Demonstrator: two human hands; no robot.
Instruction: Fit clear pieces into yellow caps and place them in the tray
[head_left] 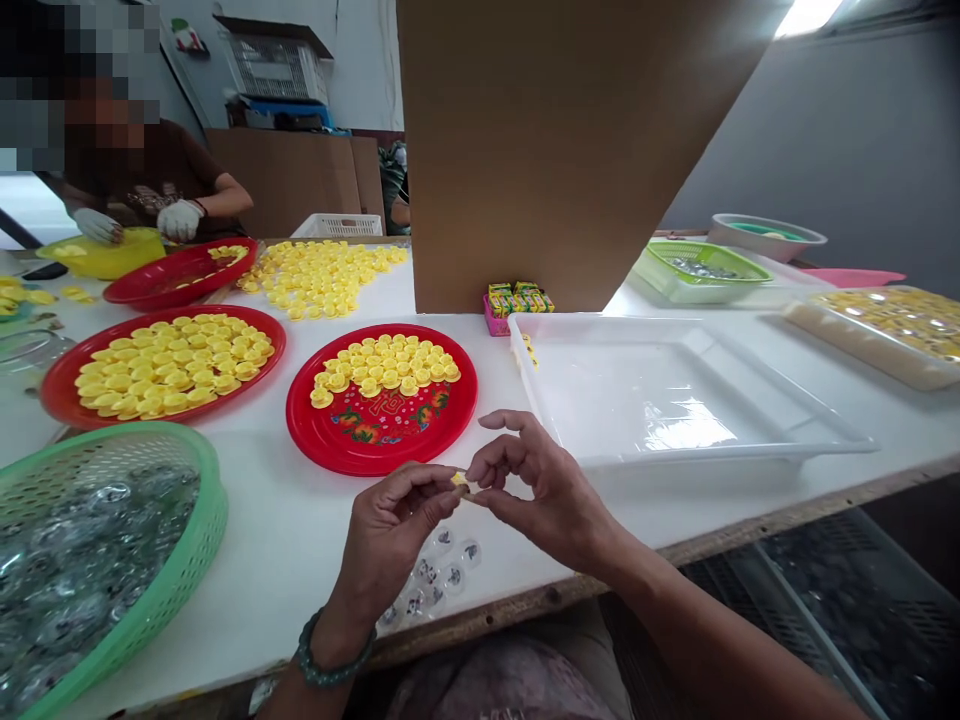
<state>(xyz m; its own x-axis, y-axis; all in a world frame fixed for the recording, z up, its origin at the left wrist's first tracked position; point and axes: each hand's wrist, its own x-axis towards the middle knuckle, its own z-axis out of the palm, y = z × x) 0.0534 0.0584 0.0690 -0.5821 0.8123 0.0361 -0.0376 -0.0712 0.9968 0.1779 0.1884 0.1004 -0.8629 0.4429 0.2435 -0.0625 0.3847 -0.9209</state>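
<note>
While your left hand [384, 528] pinches a yellow piece [458, 479], domes [453, 578] lie near.
Your right hand [546, 492] (fingers curled): grip unclear.

I see a narrow lane of white tabletop [277, 560] between the red plate [367, 462] and the white tray [690, 449], its front end just beside the right hand [540, 490]. At the back, a small pink basket [496, 322] and the tall cardboard panel [540, 150] block it. The tray is open from above, past its raised rim. Leftward, there's room from the left hand [386, 530] to the green basket [206, 510], whose wall stands up. Clear capsules [439, 575] clutter the near edge.
</note>
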